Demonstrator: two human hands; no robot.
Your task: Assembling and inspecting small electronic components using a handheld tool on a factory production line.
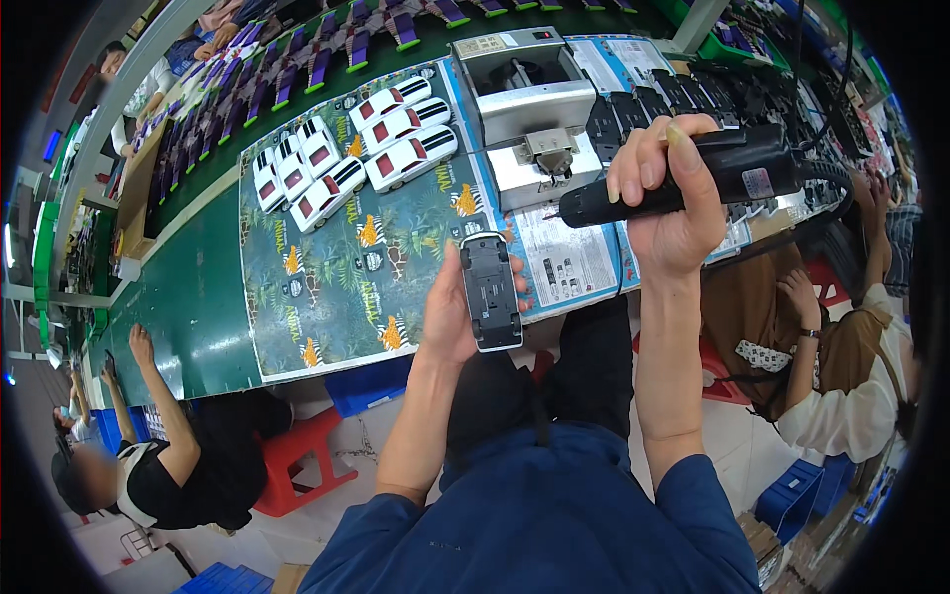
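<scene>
My left hand [448,322] is wrapped round a toy car [489,292], turned so its black underside faces up and a white rim shows at its ends. It hangs just off the table's front edge. Higher and to the right, my right hand [675,223] grips a thick black corded electric screwdriver [599,203], held roughly level with its narrower end to the left. That end is apart from the car. A silver metal machine [534,104] with a round part inside its open top stands beyond both hands.
Several white toy cars [411,158] with black stripes sit on a printed sheet [336,282]. Black car bases [633,109] lie right of the machine. Purple and green pieces [361,45] line the conveyor behind. Co-workers sit at left and right. A black cable [831,183] runs from the screwdriver.
</scene>
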